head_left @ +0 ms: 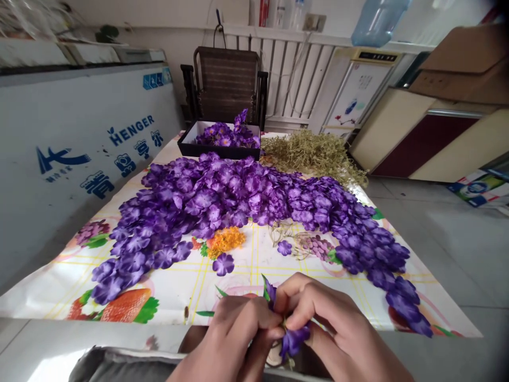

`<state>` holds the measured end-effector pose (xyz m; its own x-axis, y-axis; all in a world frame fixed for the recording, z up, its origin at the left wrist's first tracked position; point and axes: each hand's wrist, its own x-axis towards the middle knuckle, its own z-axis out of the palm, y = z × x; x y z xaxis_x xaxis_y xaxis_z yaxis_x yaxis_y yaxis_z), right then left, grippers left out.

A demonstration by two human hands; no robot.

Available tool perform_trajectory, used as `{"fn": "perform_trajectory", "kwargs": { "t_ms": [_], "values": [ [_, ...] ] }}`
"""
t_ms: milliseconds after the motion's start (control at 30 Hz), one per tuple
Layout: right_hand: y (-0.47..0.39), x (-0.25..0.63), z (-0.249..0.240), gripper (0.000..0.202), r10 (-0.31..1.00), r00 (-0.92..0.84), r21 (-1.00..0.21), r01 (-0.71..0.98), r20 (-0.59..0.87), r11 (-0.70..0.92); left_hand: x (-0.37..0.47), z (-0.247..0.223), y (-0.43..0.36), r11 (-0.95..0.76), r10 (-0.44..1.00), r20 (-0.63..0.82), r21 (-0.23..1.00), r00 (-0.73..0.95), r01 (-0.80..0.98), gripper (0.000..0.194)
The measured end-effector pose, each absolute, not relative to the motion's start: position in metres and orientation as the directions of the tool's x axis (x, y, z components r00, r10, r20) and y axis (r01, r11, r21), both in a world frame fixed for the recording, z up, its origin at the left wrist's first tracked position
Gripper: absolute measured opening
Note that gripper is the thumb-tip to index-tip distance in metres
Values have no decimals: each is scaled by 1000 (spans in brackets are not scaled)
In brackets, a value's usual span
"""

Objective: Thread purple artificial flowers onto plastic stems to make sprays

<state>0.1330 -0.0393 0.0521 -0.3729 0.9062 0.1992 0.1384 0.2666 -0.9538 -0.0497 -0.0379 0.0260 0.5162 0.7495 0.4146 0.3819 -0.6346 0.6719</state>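
Close to the table's near edge, my left hand (238,331) and my right hand (332,315) meet, fingertips pinched together. Between them is a purple artificial flower (295,342), its petals pointing down; my fingers cover its middle, and another purple bit shows above them. Both hands are closed on this flower. Just beyond lie a loose purple petal piece (223,264) and a smaller one (284,248). A little pile of orange flower centres (226,242) sits left of these. Behind, a wide arc of purple petal pieces (222,193) spreads across the table.
A black-edged box (218,153) of purple flowers stands at the table's back, beside a heap of dry-looking greenish stems (314,151). A fruit-patterned cloth (178,297) covers the table. Around it are a chair (226,79), a white freezer (79,143) and a cabinet (421,138).
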Motion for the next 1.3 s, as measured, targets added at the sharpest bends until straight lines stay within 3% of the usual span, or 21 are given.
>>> {"fn": "perform_trajectory", "kwargs": {
  "t_ms": [133,233,500,1033,1300],
  "values": [
    [-43,134,58,33,915,-375,-958,173,149,227,-49,31,-35,-726,678,515,582,525,366,14],
    [-49,137,59,35,912,-374,-917,281,166,283,-48,31,-36,-754,647,550,567,528,332,16],
    [-52,141,60,32,872,-361,-808,368,332,460,-44,23,-35,-605,717,442,778,539,167,15],
    [-43,131,53,26,874,-334,-889,169,354,425,-48,25,-38,-651,710,497,733,499,198,14],
    [-40,126,49,21,900,-380,-972,9,215,236,-53,25,-43,-558,762,408,808,502,190,14]
  ]
}}
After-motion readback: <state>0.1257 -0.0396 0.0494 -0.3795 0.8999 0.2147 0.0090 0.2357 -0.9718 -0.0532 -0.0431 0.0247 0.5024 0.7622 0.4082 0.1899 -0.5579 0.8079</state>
